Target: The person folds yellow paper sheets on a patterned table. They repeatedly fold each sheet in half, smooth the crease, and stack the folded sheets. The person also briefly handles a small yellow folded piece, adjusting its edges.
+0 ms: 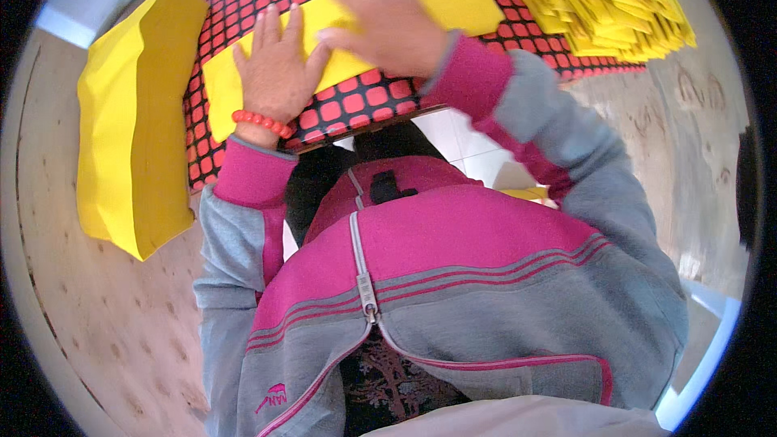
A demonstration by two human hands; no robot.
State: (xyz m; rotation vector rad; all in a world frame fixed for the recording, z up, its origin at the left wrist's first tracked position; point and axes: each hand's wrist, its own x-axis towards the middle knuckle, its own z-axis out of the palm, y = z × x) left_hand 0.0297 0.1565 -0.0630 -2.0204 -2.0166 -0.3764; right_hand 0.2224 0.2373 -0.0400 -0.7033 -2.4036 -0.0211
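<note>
A long strip of folded yellow cloth-like material lies flat on a red and black checked cover. My left hand rests palm down on its left part, fingers spread, a red bead bracelet at the wrist. Over the strip's middle is my right hand, slightly blurred, thumb held apart from the fingers and pointing toward my left hand. It appears to lie flat against the material, though its fingertips are smeared. Neither hand grips anything.
Left of the strip lies a larger yellow piece with a crease along its length, partly over the cover's edge. A thick pile of folded yellow pieces sits at the far right. Pale worn wooden tabletop shows around the cover.
</note>
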